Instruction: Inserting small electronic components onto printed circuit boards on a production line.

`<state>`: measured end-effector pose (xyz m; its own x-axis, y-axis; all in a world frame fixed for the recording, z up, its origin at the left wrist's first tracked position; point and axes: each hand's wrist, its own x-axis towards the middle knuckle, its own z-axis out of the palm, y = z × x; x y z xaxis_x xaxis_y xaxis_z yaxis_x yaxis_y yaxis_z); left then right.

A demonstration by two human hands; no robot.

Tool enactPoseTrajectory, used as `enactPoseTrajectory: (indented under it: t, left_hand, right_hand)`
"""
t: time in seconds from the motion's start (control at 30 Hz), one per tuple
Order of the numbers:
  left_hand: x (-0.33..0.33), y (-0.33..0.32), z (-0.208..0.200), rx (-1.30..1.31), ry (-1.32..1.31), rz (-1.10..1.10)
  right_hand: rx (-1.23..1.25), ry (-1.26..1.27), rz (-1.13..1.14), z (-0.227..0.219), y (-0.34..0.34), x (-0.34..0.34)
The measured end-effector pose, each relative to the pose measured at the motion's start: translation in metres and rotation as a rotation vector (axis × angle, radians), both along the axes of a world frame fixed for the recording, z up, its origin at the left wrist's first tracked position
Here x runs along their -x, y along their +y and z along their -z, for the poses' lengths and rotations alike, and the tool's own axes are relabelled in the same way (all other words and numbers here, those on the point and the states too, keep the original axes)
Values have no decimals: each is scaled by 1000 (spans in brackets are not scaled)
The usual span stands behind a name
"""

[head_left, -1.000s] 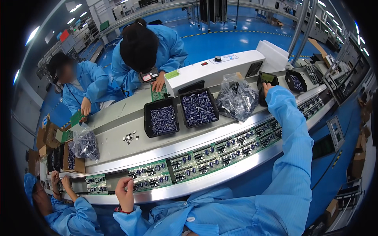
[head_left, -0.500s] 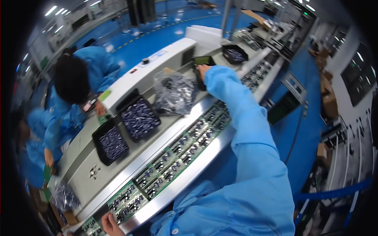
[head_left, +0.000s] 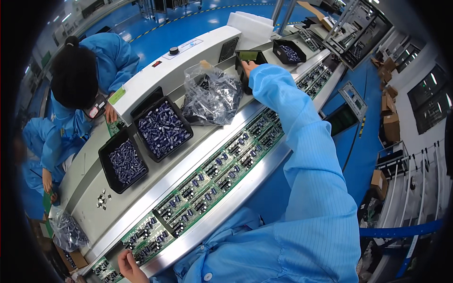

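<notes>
Two bare hands are ours here, and nearest is the left hand [head_left: 130, 267], its fingers bent toward the thumb; we cannot tell whether their tips meet. Just beyond those fingers, and running off to their right, lies one long row of green circuit boards [head_left: 198, 198] crowded with dark and purple parts; they sit too tightly for us to count. One further piece of board [head_left: 104, 270] lies just left of the same fingers. Past them, up the grey bench, we see one scatter of small silvery pieces [head_left: 103, 200], and left of that one clear bag [head_left: 69, 231] of dark parts. Farther up from the left fingers stand two black bins [head_left: 107, 165] side by side, both filled with purple cylinders [head_left: 162, 128]. Between these and our right hand sits one larger clear bag [head_left: 212, 96], also of dark parts. The right hand [head_left: 248, 69] is at one black box [head_left: 246, 84], fingers over its near rim; their tips are hidden, so we cannot tell if they are together or apart. One more black bin [head_left: 278, 48] of parts stands just right of those fingers. Beyond, left of them, stretches one white housing [head_left: 188, 61] with one black knob [head_left: 174, 50], and farther left two co-workers [head_left: 113, 56] in blue.
</notes>
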<state>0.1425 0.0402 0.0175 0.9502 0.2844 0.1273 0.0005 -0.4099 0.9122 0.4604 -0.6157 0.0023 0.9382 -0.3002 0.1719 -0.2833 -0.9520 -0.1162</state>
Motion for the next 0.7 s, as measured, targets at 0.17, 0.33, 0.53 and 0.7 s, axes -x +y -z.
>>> enactPoseTrajectory:
  t: [0.17,0.33,0.53,0.7]
  left_hand:
    - [6,2,-2,12,27,-17]
    - [5,6,2,31,37,-23]
    - [0,31,27,45,2,-43]
    - [-3,26,9,-40,96,-41]
  right_hand:
    - [38,85,92,9,-7,-13]
    - [73,89,96,10,-8,-14]
    - [134,76,120,7,-14,-10]
    - [188,133,115,3,-8,-10]
